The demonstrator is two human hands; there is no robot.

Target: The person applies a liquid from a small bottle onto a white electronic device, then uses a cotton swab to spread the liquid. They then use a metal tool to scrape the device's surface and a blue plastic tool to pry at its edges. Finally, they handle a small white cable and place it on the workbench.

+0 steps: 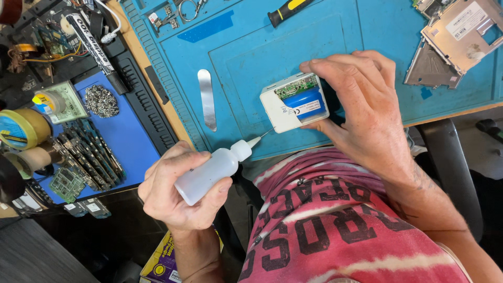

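Left hand [178, 191] squeezing a white needle-tip bottle [209, 174], tip right at the corner of the opened white device [294, 102] gripped by the right hand [361, 112] over the blue mat [251, 52]. I'd go one drop, slowly, needle steady.

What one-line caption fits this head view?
Left hand aims a needle-tip squeeze bottle at an opened white device held by the right hand.

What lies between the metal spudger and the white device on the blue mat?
Nothing: in the head view, only bare blue mat separates the metal spudger from the white device.
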